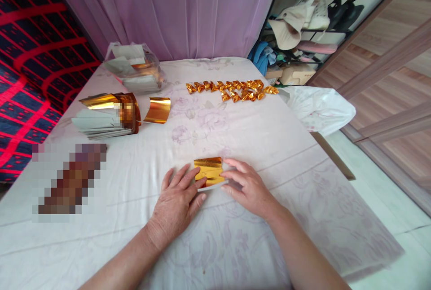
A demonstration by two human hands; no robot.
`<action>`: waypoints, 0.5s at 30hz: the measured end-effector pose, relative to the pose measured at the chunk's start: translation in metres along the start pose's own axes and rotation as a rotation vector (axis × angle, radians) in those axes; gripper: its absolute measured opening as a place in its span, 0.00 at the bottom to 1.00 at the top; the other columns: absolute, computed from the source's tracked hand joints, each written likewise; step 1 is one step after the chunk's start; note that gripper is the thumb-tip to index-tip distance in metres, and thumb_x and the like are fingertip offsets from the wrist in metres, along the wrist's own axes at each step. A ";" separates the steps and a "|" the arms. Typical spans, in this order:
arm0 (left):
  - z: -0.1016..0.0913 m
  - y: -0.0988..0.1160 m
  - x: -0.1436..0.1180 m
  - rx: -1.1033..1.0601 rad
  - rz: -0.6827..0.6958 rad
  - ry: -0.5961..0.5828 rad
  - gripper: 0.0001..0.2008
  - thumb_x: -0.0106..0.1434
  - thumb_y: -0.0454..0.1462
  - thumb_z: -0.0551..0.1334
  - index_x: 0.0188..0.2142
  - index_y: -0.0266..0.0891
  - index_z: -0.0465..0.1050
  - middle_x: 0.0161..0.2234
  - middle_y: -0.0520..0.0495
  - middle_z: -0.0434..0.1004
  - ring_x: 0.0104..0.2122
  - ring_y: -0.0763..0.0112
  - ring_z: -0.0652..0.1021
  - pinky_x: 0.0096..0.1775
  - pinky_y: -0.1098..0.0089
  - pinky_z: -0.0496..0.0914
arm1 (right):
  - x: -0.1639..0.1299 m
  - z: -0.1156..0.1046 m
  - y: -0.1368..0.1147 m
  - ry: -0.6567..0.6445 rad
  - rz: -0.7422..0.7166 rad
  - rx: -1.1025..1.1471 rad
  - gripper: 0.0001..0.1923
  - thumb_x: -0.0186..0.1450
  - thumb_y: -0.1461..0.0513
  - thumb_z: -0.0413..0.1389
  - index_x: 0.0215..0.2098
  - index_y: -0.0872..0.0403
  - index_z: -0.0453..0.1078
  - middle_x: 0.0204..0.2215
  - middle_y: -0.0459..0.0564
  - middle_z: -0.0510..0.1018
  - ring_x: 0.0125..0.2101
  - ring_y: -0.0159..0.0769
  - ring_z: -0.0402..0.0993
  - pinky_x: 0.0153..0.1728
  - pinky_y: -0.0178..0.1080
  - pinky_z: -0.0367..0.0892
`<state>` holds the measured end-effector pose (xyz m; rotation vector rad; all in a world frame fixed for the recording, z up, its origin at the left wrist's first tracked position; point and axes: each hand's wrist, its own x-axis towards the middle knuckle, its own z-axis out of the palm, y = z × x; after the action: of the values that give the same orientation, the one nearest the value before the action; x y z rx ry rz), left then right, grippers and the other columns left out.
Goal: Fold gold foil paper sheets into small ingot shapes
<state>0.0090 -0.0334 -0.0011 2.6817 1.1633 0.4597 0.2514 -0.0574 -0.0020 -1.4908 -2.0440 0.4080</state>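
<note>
A sheet of shiny gold foil paper (210,166) lies on the tablecloth between my hands, its near edge showing a pale strip. My left hand (180,193) rests flat with its fingers spread, the fingertips on the sheet's left side. At the right edge, my right hand (247,186) has its fingers apart and slightly bent, with the tips touching or very near the paper. Farther left stands a fanned stack of gold foil sheets (126,106) with pale backs. Beside that stack lies a single curved gold sheet (158,110).
Several folded gold foil pieces (232,88) sit in rows at the far side. A plastic bag of paper sheets (136,68) stands at the far left. A blurred-out brownish object (72,180) lies left. A white plastic bag (321,108) is beyond the table's right edge, near shelves.
</note>
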 end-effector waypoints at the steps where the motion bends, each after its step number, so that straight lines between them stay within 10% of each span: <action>1: 0.000 0.000 0.000 -0.007 0.003 0.005 0.17 0.70 0.44 0.55 0.55 0.47 0.72 0.59 0.45 0.71 0.62 0.52 0.64 0.60 0.43 0.56 | 0.001 0.003 0.000 0.023 0.005 -0.004 0.08 0.63 0.62 0.59 0.40 0.49 0.76 0.54 0.54 0.74 0.53 0.44 0.72 0.53 0.49 0.68; 9: -0.003 0.000 0.001 -0.034 -0.009 -0.008 0.15 0.70 0.44 0.55 0.50 0.42 0.73 0.59 0.43 0.70 0.62 0.51 0.65 0.60 0.42 0.56 | 0.005 0.017 -0.005 0.159 0.087 -0.016 0.08 0.65 0.61 0.56 0.28 0.51 0.74 0.47 0.54 0.77 0.46 0.43 0.75 0.47 0.47 0.70; 15: 0.001 -0.003 -0.002 -0.076 -0.017 0.049 0.27 0.70 0.44 0.54 0.65 0.39 0.54 0.57 0.39 0.72 0.61 0.53 0.66 0.61 0.45 0.55 | 0.008 0.020 -0.006 0.175 0.113 -0.048 0.09 0.64 0.61 0.55 0.27 0.51 0.73 0.45 0.54 0.77 0.43 0.42 0.75 0.46 0.47 0.69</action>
<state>0.0066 -0.0329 -0.0030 2.6080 1.1560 0.5585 0.2323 -0.0500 -0.0123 -1.6162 -1.8512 0.2639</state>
